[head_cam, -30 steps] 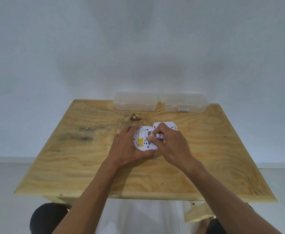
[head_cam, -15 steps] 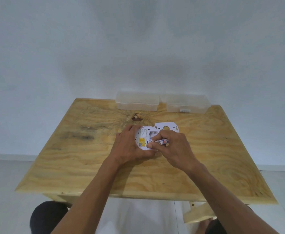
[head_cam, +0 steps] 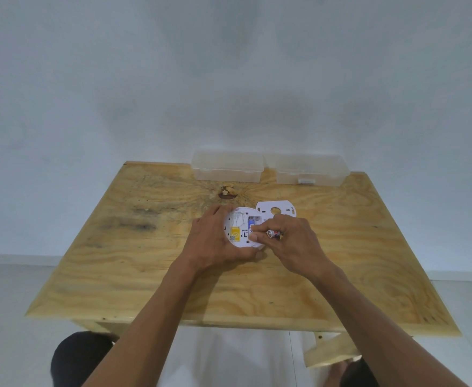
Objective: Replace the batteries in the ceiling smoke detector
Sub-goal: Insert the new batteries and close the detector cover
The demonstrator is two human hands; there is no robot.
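Note:
A round white smoke detector lies back-side up on the wooden table, showing a yellow label and an open battery bay with a blue battery in it. My left hand grips the detector's left and near edge. My right hand holds a small battery between its fingers, and its fingertips touch the bay. The white mounting plate lies flat just behind the right hand.
Two clear plastic lidded boxes stand side by side at the table's far edge against the white wall. A dark knot marks the wood in front of the left box. My knees show below the near edge.
My right hand has drawn slightly right and toward me with the battery, uncovering the blue battery in the bay. The left hand keeps its hold on the detector.

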